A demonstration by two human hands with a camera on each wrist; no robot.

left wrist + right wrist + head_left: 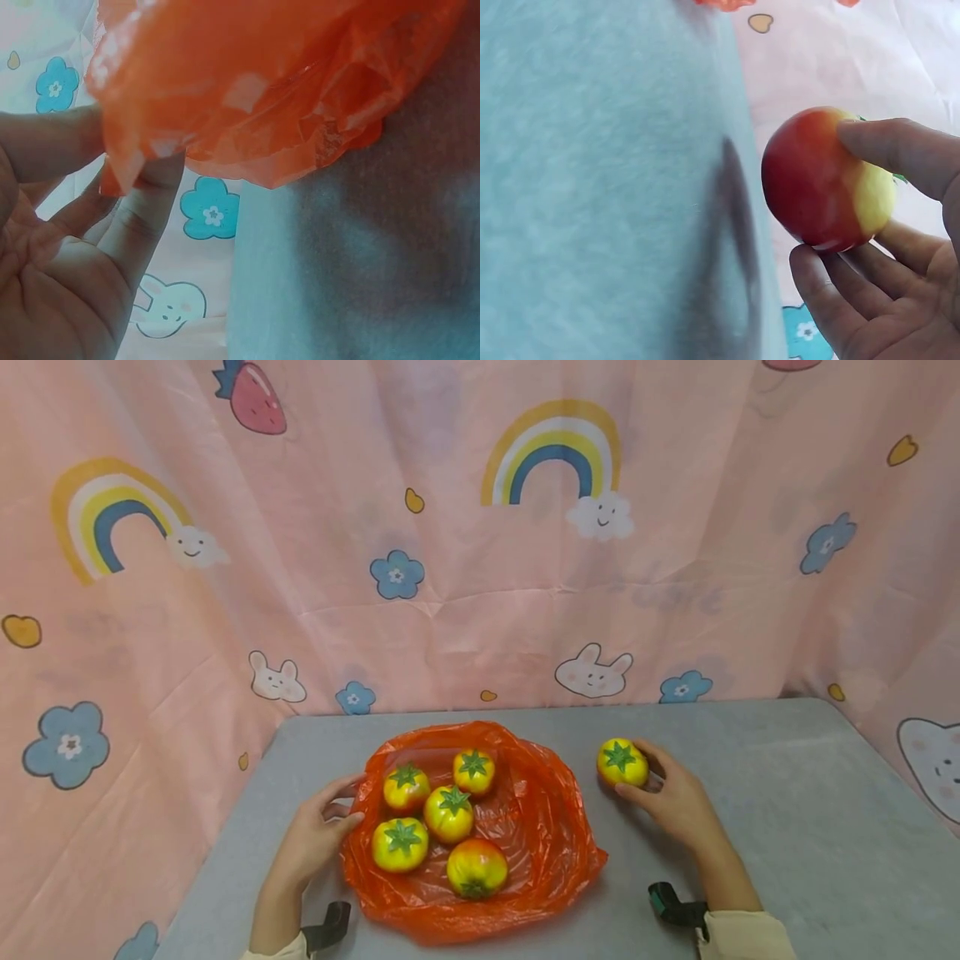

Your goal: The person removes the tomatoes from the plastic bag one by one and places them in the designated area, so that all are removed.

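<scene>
A red plastic bag point(540, 860) lies spread wide on the table, its mouth facing up. Several yellow-and-red tomatoes point(401, 845) with green star-shaped leaf tops sit inside, mostly toward its left half; one is turned with its green top toward the front. My left hand point(318, 831) pinches the bag's left edge, and in the left wrist view the thin film point(247, 90) passes between thumb and fingers. To the right of the bag, my right hand point(678, 797) holds another tomato point(817, 180) between thumb and fingertips, above the table in the right wrist view.
The grey table point(825, 827) runs back to a pink printed curtain point(465, 635) that hangs behind it and along both sides. Dark wrist-worn devices point(675, 906) show by each forearm.
</scene>
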